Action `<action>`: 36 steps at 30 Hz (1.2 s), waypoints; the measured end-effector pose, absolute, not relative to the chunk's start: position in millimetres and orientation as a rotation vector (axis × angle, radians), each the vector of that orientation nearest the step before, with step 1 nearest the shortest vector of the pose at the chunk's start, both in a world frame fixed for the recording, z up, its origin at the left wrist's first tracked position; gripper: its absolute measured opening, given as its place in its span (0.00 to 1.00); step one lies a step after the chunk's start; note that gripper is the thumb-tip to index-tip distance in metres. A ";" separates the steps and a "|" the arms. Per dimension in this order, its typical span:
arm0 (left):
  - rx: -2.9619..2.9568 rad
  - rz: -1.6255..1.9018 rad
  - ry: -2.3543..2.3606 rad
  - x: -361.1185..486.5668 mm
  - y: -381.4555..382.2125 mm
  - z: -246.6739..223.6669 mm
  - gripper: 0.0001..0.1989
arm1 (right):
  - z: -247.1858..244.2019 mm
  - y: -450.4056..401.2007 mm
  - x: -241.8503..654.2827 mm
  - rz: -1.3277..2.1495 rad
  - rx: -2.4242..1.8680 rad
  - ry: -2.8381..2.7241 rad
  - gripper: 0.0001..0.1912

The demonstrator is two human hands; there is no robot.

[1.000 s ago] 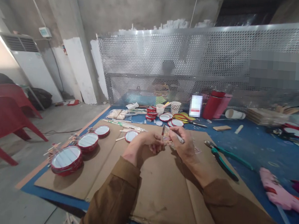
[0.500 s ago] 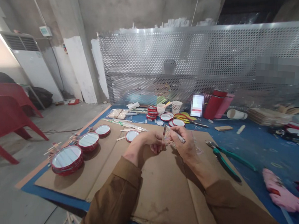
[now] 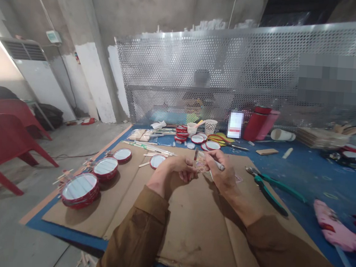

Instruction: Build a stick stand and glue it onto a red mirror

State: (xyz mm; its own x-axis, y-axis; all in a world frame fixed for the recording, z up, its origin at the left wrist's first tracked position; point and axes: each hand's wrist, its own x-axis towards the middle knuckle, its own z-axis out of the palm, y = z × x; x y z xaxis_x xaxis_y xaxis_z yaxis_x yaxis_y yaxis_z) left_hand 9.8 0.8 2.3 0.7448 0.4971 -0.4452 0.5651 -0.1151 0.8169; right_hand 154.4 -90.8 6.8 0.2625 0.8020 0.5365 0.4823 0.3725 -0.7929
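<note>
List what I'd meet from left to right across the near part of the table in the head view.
Large red-sided round tin → medium red-sided round tin → small red-sided round tin → left hand → right hand → green-handled pliers → pink glue gun.
</note>
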 end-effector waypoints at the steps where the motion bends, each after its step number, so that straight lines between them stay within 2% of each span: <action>1: 1.764 -0.062 0.835 9.8 1.0 1.6 0.11 | 7.5 -91.8 153.2 0.321 -1.273 -1.397 0.13; 27: 1.721 -0.046 0.855 8.4 -1.9 5.2 0.10 | -1.5 -85.9 154.6 0.410 -1.312 -1.436 0.11; 36: 1.701 -0.039 0.855 8.8 -1.9 5.2 0.14 | -1.1 -86.8 155.6 0.435 -1.304 -1.447 0.10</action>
